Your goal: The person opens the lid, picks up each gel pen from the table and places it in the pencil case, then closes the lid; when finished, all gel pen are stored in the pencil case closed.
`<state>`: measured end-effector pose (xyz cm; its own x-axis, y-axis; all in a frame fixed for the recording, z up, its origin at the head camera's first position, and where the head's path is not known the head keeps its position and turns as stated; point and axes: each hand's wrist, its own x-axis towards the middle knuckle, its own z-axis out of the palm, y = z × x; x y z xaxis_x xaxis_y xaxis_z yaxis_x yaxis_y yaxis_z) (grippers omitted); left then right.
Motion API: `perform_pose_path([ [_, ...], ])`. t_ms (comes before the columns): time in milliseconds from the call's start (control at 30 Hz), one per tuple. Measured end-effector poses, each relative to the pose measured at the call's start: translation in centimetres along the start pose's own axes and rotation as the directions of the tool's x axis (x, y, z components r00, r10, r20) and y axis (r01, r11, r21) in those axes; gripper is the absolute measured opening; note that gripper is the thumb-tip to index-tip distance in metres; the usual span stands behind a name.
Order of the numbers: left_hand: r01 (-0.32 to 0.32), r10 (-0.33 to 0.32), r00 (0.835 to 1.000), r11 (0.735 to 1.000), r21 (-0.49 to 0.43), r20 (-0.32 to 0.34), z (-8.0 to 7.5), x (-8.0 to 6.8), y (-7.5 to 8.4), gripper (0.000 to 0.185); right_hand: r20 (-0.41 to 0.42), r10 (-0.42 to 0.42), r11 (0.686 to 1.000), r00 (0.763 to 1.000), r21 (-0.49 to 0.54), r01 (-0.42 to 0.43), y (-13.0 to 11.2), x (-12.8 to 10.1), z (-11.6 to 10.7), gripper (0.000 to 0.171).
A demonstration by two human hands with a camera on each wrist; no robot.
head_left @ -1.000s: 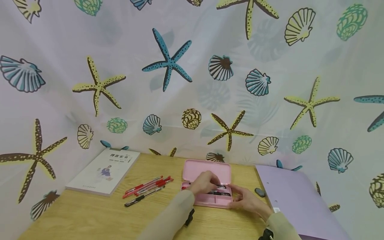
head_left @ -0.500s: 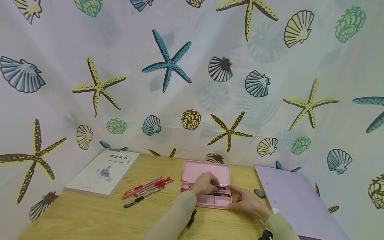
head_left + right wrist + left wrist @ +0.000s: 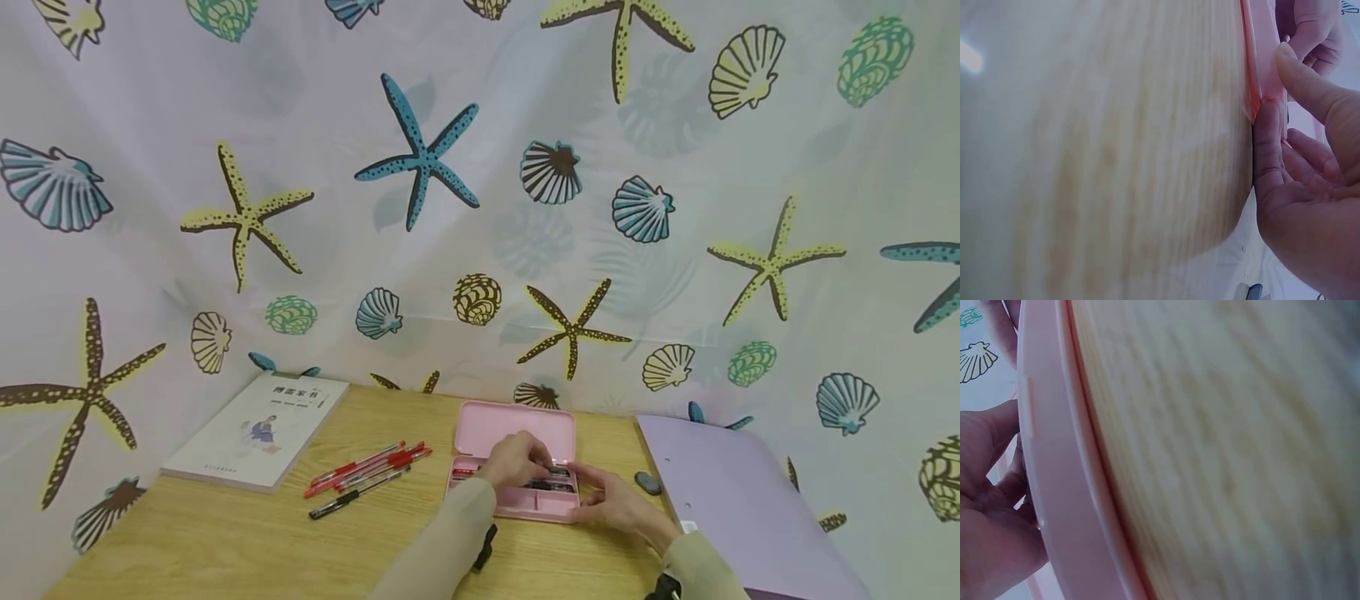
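An open pink pencil case (image 3: 510, 427) lies on the table with its lid folded back. My left hand (image 3: 517, 461) reaches over it, fingertips bent down at the dark end of a black pen (image 3: 559, 472) in the back compartment; the palm hides most of that grip. Other black pens (image 3: 551, 486) and a red one (image 3: 462, 472) lie in the case too. At the right front corner, my right hand (image 3: 618, 506) holds the case between thumb and fingers. The right wrist view has its fingers (image 3: 1267, 147) against the pink side wall.
Several red pens (image 3: 375, 467) and a black pen (image 3: 352, 495) lie left of the case. A white book (image 3: 258, 429) is farther left. To the right are a small dark stone (image 3: 648, 482) and a purple folder (image 3: 750, 500). A shell-patterned curtain (image 3: 480, 208) hangs behind.
My left hand and forearm have shifted slightly right over the case, showing more of the red pen at its left end. The right hand stays at the corner.
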<state>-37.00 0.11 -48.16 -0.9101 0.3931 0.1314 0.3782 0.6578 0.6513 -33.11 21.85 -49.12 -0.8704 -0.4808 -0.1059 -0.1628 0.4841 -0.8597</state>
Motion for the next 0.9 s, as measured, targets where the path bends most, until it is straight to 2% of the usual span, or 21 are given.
perform_pose_path([
  [200, -0.013, 0.014, 1.0, 0.999, 0.033, -0.004, 0.0, -0.1, 0.0, 0.007, -0.005, 0.004, 1.0, 1.0, -0.017, -0.004, 0.0, 0.0, 0.1, 0.085],
  [367, -0.018, 0.018, 1.0, 1.0, 0.017, -0.015, -0.1, -0.2, -0.1, 0.01, 0.001, -0.011, 1.0, 1.0, -0.015, 0.011, 0.1, 0.2, 0.1, 0.085],
  [600, -0.044, 0.041, 0.999, 0.993, -0.11, -0.03, -0.3, -0.3, -0.5, 0.011, 0.001, -0.008, 1.0, 1.0, -0.01, 0.008, 0.3, 0.1, 0.1, 0.085],
  [900, -0.088, 0.087, 0.996, 0.978, -0.191, -0.014, -1.3, -0.2, -1.7, 0.013, -0.017, 0.008, 1.0, 1.0, -0.026, -0.008, 0.1, 0.1, 0.1, 0.084],
])
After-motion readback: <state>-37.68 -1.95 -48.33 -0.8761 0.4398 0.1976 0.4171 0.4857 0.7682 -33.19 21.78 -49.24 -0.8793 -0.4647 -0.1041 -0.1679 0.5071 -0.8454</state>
